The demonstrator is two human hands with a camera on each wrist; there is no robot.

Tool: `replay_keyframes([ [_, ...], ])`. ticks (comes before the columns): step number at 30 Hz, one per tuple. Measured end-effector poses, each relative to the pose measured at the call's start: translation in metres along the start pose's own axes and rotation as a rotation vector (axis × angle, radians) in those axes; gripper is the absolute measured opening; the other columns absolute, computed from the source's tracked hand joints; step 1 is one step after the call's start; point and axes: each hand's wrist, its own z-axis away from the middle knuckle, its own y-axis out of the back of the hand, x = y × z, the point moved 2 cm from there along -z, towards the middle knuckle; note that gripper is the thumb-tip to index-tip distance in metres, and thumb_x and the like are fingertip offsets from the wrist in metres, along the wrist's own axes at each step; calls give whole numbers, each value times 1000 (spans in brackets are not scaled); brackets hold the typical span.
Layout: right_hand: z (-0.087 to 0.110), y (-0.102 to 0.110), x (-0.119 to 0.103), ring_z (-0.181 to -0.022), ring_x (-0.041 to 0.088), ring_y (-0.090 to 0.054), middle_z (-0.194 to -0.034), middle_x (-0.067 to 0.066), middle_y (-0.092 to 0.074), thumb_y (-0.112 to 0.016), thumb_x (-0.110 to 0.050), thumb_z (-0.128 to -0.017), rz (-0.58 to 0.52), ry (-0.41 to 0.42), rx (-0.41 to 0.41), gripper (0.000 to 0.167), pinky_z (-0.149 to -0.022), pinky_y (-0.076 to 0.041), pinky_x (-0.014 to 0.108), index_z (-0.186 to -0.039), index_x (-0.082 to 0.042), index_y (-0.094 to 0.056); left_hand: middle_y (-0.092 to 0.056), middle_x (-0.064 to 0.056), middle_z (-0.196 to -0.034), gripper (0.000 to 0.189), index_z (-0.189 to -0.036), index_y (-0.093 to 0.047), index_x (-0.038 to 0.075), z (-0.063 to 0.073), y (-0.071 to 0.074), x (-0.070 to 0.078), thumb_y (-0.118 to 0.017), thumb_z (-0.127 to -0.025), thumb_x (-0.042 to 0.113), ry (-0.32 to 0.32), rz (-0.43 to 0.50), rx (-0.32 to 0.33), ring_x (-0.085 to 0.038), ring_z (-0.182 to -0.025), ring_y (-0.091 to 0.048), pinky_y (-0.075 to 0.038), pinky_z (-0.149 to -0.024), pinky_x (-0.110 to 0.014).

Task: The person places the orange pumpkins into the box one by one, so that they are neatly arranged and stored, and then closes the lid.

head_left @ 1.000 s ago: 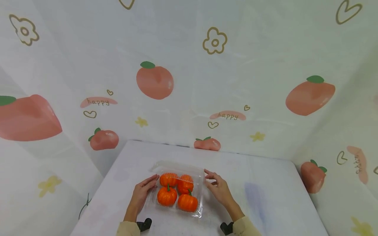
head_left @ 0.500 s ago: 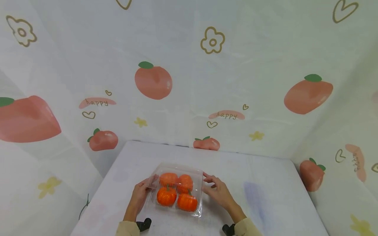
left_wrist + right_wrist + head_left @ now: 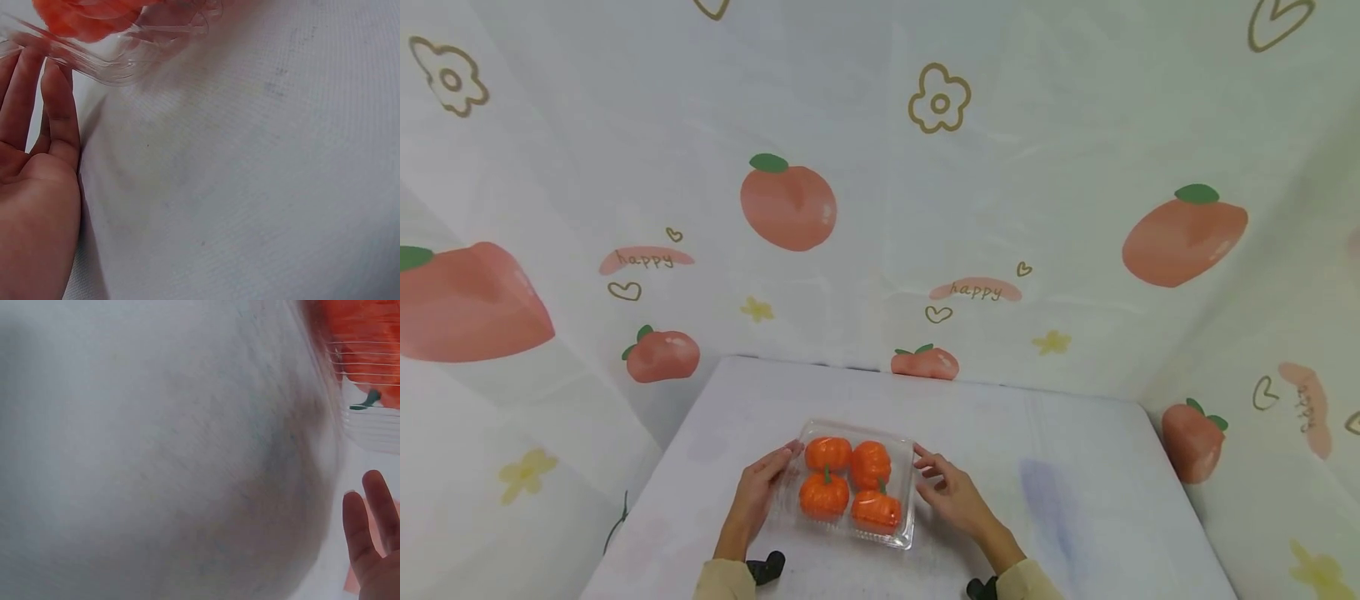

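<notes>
A clear plastic clamshell box point(image 3: 905, 533) rests on the table with its lid lying over the base. Inside sit several small orange pumpkins point(image 3: 823, 497) with green stems, seen through the plastic. My left hand point(image 3: 755, 496) is at the box's left side, its fingertips touching the rim. In the left wrist view the fingers point(image 3: 59, 109) reach fairly straight up to the clear edge. On the other side, my right hand point(image 3: 957, 498) has its fingertips at the box's right edge, relaxed and not wrapped round it. The right wrist view shows two extended fingers point(image 3: 359, 528) just apart from the box.
The white table point(image 3: 1075, 500) extends around the box on all sides. A patterned cloth backdrop point(image 3: 880, 208) with printed fruit stands behind and beside it. Black straps point(image 3: 766, 568) are worn at both wrists.
The raised lid has come down from the back and now lies over the pumpkins. Both hands stay beside the box, the fingers shifting slightly at its edges.
</notes>
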Motion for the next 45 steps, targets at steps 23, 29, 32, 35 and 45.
replay_keyframes([
  [23, 0, -3, -2, -109, 18, -64, -159, -2, -45, -65, -30, -100, -87, -50, -29, 45, -85, -54, 19, -141, -27, -46, -68, -4, -124, 45, -128, -66, 5, -11, -2, 9, -71, -95, 36, 29, -116, 41, -11, -109, -61, -53, -87, -14],
  [29, 1, -4, -3, -106, 17, -66, -153, 6, -52, -67, -27, -99, -66, -78, 54, 55, -84, -55, 18, -148, -20, -44, -62, 0, -99, 36, -116, -66, -1, -10, -7, 12, -64, -100, 32, 62, -142, 25, -15, -92, -52, -48, -73, -22],
  [32, 3, -4, -4, -99, 15, -66, -148, 10, -56, -67, -29, -99, -47, -124, 80, 51, -80, -55, 19, -144, -14, -49, -58, 3, -92, 35, -114, -66, -2, -7, -9, 11, -61, -102, 31, 52, -170, 31, -13, -85, -50, -45, -68, -23],
  [35, 6, -2, -4, -94, 14, -65, -138, 14, -62, -65, -35, -99, -46, -170, 46, 50, -76, -55, 23, -140, -8, -52, -55, 3, -87, 34, -112, -65, -1, -5, -10, 10, -60, -103, 31, 44, -191, 46, -13, -79, -49, -42, -62, -23],
  [45, 14, 14, -5, -87, 17, -64, -102, 4, -72, -58, -46, -101, -188, -285, -335, 42, -75, -53, 31, -115, -8, -67, -49, 3, -78, 33, -112, -63, -3, -5, -9, 13, -60, -103, 29, 37, -170, 34, -11, -63, -45, -40, -54, -23],
])
